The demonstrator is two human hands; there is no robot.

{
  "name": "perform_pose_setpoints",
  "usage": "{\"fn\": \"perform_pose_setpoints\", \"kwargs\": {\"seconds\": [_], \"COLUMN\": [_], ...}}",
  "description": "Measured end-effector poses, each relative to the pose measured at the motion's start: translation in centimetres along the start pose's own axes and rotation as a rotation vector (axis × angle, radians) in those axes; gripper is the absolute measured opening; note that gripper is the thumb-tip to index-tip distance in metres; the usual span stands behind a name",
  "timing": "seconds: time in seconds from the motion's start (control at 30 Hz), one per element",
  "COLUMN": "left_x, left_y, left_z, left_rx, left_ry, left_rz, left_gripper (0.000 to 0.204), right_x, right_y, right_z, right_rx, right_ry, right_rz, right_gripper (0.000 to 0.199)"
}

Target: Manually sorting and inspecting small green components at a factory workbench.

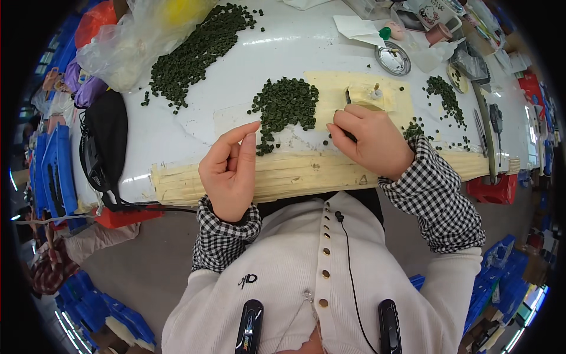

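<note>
My left hand (229, 171) is raised at the table's near edge, thumb and forefinger pinched together. Anything between those fingertips is too small to make out. Just beyond them lies a heap of small dark green pieces (286, 103). My right hand (377, 141) is closed round a slim dark tool (348, 95), whose ends show on either side of the fingers; its exact kind is hidden. Beyond that hand, a small tape-covered block (368, 98) with a short upright peg (376, 89) sits on yellowish tape (327, 85). Several green pieces are scattered beside my right wrist.
A larger green heap (203, 56) lies at the far left beside a clear plastic bag (141, 44). Another small heap (445, 97) is at the right. A round metal lid (392, 58) lies behind, and a black bag (106, 141) hangs at the left. Yellow tape covers the front edge (283, 177).
</note>
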State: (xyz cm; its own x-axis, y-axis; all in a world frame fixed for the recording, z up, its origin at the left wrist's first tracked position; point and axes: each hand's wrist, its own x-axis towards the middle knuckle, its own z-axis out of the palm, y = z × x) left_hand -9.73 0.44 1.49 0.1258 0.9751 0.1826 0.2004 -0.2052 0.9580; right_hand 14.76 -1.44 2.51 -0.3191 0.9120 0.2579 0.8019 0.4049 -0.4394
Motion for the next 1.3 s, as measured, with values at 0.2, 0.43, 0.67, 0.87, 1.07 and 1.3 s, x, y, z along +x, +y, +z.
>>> {"fn": "perform_pose_setpoints", "kwargs": {"seconds": [0.2,0.43,0.67,0.87,1.07,1.3], "left_x": [0.6,3.1,3.5,3.4,3.3,3.7], "left_y": [-0.5,-1.9,-3.0,-2.7,-3.0,-2.6], "left_z": [-1.3,-2.5,-3.0,-2.7,-2.9,-2.3], "left_rx": [-0.040,-0.133,-0.168,-0.193,-0.183,-0.195], "left_ry": [0.049,0.258,0.314,0.298,0.316,0.305], "left_rz": [-0.040,-0.049,-0.082,-0.094,-0.090,-0.102], "left_gripper": [0.019,0.018,0.021,0.022,0.021,0.021], "right_x": [3.9,18.0,31.2,33.5,34.7,35.0], "right_y": [-0.1,-0.5,0.4,0.7,2.7,2.4], "right_z": [-3.5,-4.4,9.2,10.6,9.9,10.1], "right_rx": [0.013,-0.107,-0.434,-0.359,-0.346,-0.281], "right_ry": [-0.099,-0.230,-0.327,-0.269,-0.201,-0.188], "right_rz": [-0.048,-0.159,-0.098,-0.084,-0.287,-0.084], "right_gripper": [0.024,0.035,0.032,0.041,0.045,0.061]}}
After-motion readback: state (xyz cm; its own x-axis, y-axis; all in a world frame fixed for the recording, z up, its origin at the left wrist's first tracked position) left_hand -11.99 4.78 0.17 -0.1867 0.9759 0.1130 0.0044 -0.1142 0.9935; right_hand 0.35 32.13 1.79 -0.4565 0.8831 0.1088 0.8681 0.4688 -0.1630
